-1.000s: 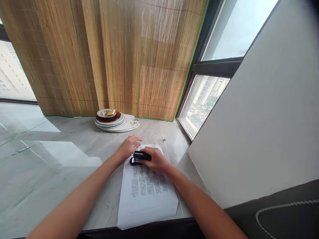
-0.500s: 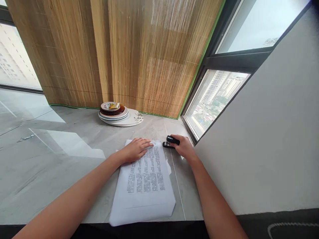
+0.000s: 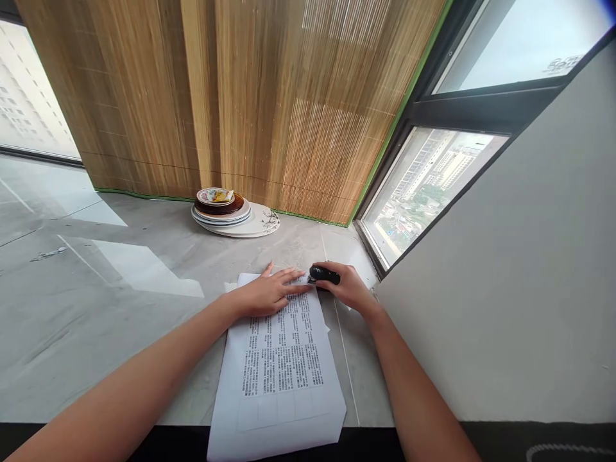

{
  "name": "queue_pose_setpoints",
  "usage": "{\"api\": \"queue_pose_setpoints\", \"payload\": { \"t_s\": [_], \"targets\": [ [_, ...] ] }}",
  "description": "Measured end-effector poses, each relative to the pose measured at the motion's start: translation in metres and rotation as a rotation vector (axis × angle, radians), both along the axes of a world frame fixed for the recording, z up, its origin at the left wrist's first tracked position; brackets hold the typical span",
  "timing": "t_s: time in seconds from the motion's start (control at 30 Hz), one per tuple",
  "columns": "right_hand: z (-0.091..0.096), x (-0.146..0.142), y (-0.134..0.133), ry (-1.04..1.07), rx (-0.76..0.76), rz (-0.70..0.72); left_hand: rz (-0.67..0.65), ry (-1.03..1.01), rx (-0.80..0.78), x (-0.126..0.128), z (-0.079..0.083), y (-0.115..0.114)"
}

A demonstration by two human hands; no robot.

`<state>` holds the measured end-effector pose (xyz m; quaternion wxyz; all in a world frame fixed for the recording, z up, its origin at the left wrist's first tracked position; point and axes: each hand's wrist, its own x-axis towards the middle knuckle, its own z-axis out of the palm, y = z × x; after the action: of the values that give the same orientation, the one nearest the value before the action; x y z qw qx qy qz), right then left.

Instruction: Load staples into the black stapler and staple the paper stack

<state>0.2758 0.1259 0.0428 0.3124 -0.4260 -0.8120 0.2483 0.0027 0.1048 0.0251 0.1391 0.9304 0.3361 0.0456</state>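
A printed sheet of paper (image 3: pixel 283 359), perhaps several stacked, lies on the grey surface with its near end past the front edge. My left hand (image 3: pixel 267 294) rests flat on its upper part, fingers spread and pointing right. In my right hand (image 3: pixel 349 285) is a black stapler (image 3: pixel 325 274), gripped from the right with the fingers wrapped round it. The stapler's front end sits over the paper's top right corner, close to my left fingertips. Its lower half is largely hidden by the paper and my fingers.
Behind the paper stands a stack of plates (image 3: pixel 224 215) on a large oval plate. A bamboo blind (image 3: pixel 240 96) hangs along the back. At right are a window (image 3: pixel 423 186) and a pale wall (image 3: pixel 520 289). The marble-patterned surface (image 3: pixel 120 308) ends at a dark front edge.
My right hand has brought the stapler left, onto the paper's top right corner. The left fingers have spread more. The paper reaches farther past the front edge, and the view has shifted slightly.
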Motion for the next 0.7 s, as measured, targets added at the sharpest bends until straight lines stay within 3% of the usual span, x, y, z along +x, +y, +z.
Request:
{"api": "queue_pose_setpoints", "payload": {
  "t_s": [0.27, 0.7],
  "targets": [
    [-0.008, -0.013, 0.000, -0.081, 0.156, -0.007, -0.023, -0.059, -0.004, -0.001, -0.001, -0.001],
    [-0.010, -0.022, -0.003, -0.186, 0.185, -0.038, -0.034, -0.078, 0.008, -0.002, -0.002, -0.001]
  ]
}}
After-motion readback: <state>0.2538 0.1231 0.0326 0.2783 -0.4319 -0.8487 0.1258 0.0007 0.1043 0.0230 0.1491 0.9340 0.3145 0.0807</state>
